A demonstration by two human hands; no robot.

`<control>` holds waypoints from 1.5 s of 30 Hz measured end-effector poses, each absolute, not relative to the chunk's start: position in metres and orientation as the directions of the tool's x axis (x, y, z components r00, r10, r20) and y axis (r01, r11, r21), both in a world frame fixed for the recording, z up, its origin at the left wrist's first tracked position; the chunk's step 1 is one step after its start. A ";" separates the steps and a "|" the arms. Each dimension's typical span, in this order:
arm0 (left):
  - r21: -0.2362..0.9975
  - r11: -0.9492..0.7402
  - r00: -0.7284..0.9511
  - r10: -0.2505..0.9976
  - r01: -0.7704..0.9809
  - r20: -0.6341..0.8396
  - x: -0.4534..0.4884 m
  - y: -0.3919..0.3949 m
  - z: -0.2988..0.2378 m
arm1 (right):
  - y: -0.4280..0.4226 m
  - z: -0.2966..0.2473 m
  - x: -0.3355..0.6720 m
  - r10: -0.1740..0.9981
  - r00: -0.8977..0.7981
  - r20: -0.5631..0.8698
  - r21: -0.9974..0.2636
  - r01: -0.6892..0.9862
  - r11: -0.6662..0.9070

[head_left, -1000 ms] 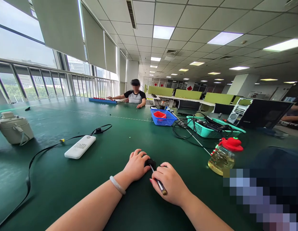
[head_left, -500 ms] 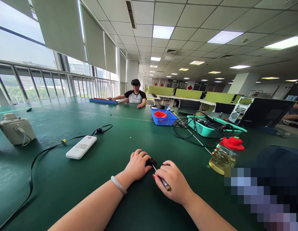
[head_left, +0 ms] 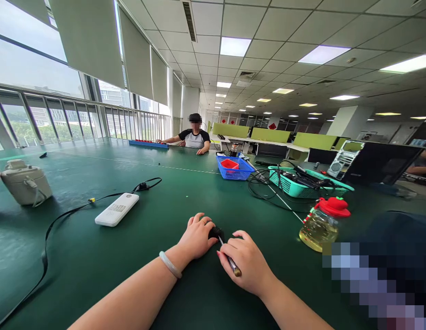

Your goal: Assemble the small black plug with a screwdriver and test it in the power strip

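Note:
My left hand (head_left: pixel 197 236) rests on the table with its fingers closed around a small black object (head_left: pixel 216 232). Most of that object is hidden under the fingers, so its kind cannot be made out. Between the fingers of my right hand (head_left: pixel 246 259) is a slim screwdriver (head_left: pixel 234 266) with a thin metal shaft and a brownish handle end. Its tip points away from me and meets the near side of the black object.
A white power bank (head_left: pixel 117 209) and a black strap (head_left: pixel 67 213) lie left, near a beige bottle (head_left: pixel 26 182). Rightward stand a red-lidded jar (head_left: pixel 321 229), a teal basket (head_left: pixel 285 185) of cables and a blue basket (head_left: pixel 233 174). Another person (head_left: pixel 195 136) sits across the table.
The handle end of the screwdriver has swung slightly left, with my right hand turning a little. My left hand keeps its hold on the black object.

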State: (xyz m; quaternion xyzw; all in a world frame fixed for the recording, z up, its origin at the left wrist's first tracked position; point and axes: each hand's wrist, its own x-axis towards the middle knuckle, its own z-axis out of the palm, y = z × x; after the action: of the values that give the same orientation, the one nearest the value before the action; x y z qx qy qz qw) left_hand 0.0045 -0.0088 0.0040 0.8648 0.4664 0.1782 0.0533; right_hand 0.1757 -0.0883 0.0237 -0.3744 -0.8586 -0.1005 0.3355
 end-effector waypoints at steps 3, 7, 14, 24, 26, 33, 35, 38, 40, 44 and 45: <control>0.255 -0.566 0.505 0.820 0.784 0.269 0.005 -0.009 0.004 | -0.089 0.022 0.174 0.594 -0.509 0.623 -0.062 0.725 0.686; 0.249 -0.590 0.520 0.802 0.768 0.293 0.006 -0.008 0.006 | -0.091 0.022 0.170 0.618 -0.520 0.590 -0.016 0.758 0.652; 0.248 -0.607 0.535 0.789 0.755 0.303 0.009 -0.010 0.009 | -0.094 0.023 0.166 0.599 -0.520 0.609 0.045 0.776 0.629; 0.243 -0.640 0.556 0.761 0.729 0.335 0.006 -0.010 0.006 | -0.096 0.025 0.167 0.564 -0.492 0.663 0.025 0.768 0.640; 0.242 -0.639 0.557 0.762 0.730 0.329 0.006 -0.010 0.006 | -0.095 0.025 0.167 0.563 -0.492 0.665 0.027 0.768 0.640; 0.258 -0.653 0.574 0.753 0.712 0.322 0.006 -0.009 0.006 | -0.094 0.025 0.167 0.540 -0.488 0.686 0.017 0.752 0.658; 0.267 -0.649 0.569 0.757 0.713 0.320 0.006 -0.009 0.006 | -0.094 0.026 0.168 0.531 -0.483 0.696 0.012 0.747 0.665; 0.283 -0.639 0.566 0.767 0.715 0.303 0.006 -0.010 0.006 | -0.094 0.027 0.169 0.520 -0.472 0.712 0.001 0.741 0.671; 0.291 -0.636 0.569 0.771 0.715 0.288 0.006 -0.010 0.006 | -0.094 0.028 0.169 0.510 -0.467 0.723 0.000 0.737 0.675; 0.293 -0.631 0.568 0.775 0.719 0.276 0.006 -0.010 0.006 | -0.095 0.030 0.171 0.500 -0.461 0.733 -0.002 0.733 0.680; 0.292 -0.630 0.567 0.776 0.720 0.277 0.006 -0.010 0.006 | -0.094 0.030 0.171 0.505 -0.459 0.731 -0.007 0.735 0.678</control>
State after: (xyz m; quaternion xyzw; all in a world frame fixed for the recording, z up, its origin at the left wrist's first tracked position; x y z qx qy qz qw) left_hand 0.0060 -0.0103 0.0059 0.8822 0.4238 0.1919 0.0730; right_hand 0.1712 -0.0943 0.0303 -0.3691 -0.8395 -0.1570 0.3665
